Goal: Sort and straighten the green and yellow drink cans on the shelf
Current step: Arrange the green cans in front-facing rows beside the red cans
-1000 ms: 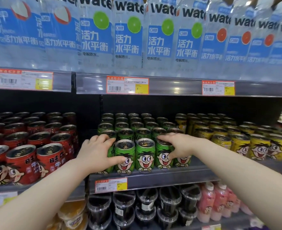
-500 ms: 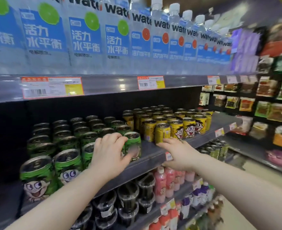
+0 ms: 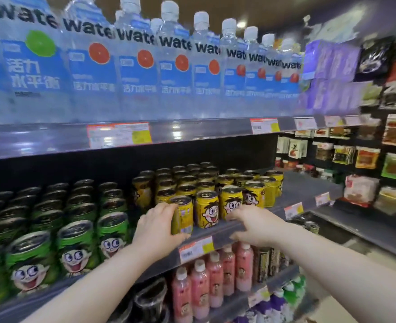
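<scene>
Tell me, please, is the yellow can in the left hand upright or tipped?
Upright: the yellow can stands on the shelf, lid up, left hand gripping its side.

Losing the left flank of the front yellow can (image 3: 185, 215) behind the left hand (image 3: 156, 226). Foot of the third yellow can (image 3: 231, 201) gone under the right hand (image 3: 250, 223). Can't read the price tags (image 3: 119, 135), all smear. Water bottles (image 3: 176, 66) chopped at the top edge, outermost green cans (image 3: 31, 259) sliced by the left. Snack packets (image 3: 367, 157) far right just blur, labels unreadable. Both forearms (image 3: 94, 283) off the bottom edge.
</scene>
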A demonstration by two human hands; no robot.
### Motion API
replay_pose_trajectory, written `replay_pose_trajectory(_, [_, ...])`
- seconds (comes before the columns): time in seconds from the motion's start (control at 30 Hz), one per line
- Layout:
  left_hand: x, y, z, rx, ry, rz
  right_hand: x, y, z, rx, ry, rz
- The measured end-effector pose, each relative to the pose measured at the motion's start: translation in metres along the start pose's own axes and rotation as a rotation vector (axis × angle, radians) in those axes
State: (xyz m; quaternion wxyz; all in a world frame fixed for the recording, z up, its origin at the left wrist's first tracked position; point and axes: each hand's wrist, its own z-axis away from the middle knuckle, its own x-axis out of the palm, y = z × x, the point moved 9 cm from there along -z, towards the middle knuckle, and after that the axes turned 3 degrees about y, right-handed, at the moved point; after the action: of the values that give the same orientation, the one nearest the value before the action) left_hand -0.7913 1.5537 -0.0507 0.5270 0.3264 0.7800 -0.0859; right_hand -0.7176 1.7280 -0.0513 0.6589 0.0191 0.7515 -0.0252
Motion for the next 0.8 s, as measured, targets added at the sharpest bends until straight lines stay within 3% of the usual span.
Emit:
replay_pose_trajectory(0.17, [0.022, -0.005, -0.014, -0.250, -0.018, 0.091, -0.009, 0.023, -0.029, -0.127, 0.051, 0.004])
replay_pose_trajectory(0.37, [0.024, -0.023, -0.026, -0.418, 0.001, 0.179, -0.011, 0.005, -0.080, -0.248, 0.098, 0.030])
replay_pose_trajectory(0.53, [0.033, -0.028, -0.042, -0.447, -0.024, 0.264, 0.002, -0.007, -0.110, -0.226, -0.004, 0.085])
replay_pose_trajectory(0.8, [0.040, -0.038, -0.047, -0.384, -0.094, 0.379, 0.002, -0.018, -0.123, -0.257, -0.106, -0.067])
